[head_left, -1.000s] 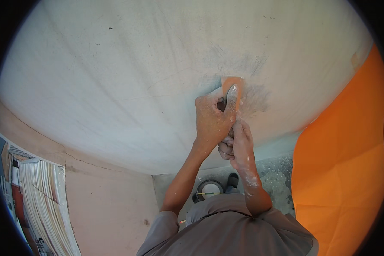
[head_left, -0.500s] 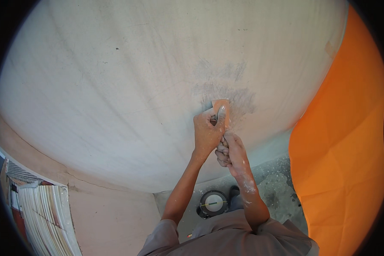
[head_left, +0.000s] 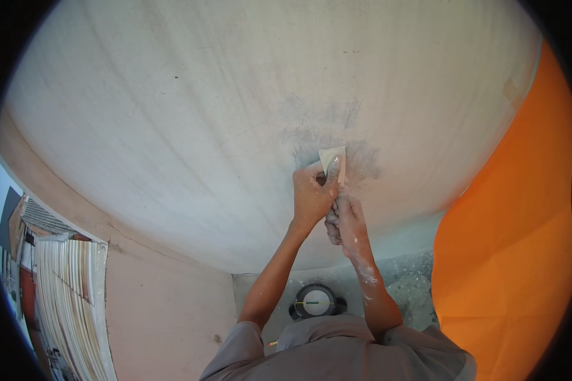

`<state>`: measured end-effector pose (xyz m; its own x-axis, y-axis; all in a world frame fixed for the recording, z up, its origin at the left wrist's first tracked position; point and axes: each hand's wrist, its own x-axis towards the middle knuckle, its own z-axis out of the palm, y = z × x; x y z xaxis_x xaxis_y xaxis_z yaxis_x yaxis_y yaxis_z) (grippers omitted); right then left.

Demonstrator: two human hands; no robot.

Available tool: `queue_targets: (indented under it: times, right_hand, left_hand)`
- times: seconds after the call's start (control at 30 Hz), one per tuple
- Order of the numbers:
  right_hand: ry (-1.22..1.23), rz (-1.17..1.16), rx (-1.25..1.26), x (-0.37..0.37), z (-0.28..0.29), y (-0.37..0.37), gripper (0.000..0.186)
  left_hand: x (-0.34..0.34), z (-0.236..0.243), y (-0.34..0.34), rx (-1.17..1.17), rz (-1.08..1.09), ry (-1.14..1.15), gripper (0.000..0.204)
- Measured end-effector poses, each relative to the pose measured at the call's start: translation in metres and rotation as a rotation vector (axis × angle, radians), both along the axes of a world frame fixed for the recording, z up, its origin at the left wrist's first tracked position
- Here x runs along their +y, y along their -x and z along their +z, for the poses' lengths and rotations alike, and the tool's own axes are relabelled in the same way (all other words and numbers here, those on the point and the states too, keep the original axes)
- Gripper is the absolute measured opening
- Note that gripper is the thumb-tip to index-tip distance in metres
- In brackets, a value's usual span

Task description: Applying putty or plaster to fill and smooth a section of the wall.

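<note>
A putty knife point(head_left: 327, 154) with a broad, pale blade stands with its edge at the whitish wall point(head_left: 190, 140), over a dark grey scuffed patch point(head_left: 367, 159). My left hand point(head_left: 311, 195) pinches the blade, its thumb lying along the face and its fingers hidden behind. Just below, my right hand point(head_left: 351, 222) is wrapped round the lower end, so the handle is mostly covered. The two hands touch. White dust or filler coats the fingers and my right forearm.
An orange sheet point(head_left: 502, 254) hangs down the right side. On the speckled grey floor by my feet stands a round black container point(head_left: 316, 300) with a pale top. At the left, a pinkish wall point(head_left: 165, 311) borders an opening with a ribbed cream stack point(head_left: 67, 286) beyond.
The view has shifted slightly. Both hands keep their hold on the putty knife, and its blade has gone from reddish orange to pale, as if its tilt to the light has altered.
</note>
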<state>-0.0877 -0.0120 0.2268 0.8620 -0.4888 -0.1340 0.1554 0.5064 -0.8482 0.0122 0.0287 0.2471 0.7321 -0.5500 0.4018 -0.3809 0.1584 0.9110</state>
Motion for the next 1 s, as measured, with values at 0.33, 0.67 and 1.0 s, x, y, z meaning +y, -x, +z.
queue_targets:
  times: [0.33,0.67,1.0]
  right_hand:
    - [0.139,0.035,0.028,-0.027,-0.012,0.009,0.041]
    - [0.246,0.086,0.024,-0.051,-0.003,0.014,0.044]
    - [0.08,0.222,0.034,-0.052,-0.022,0.027,0.048]
  left_hand:
    - [-0.021,-0.004,0.02,-0.084,0.123,0.015,0.043]
    - [-0.037,-0.009,0.02,-0.053,0.196,0.087,0.043]
    - [-0.028,-0.014,0.024,0.0,0.209,-0.002,0.044]
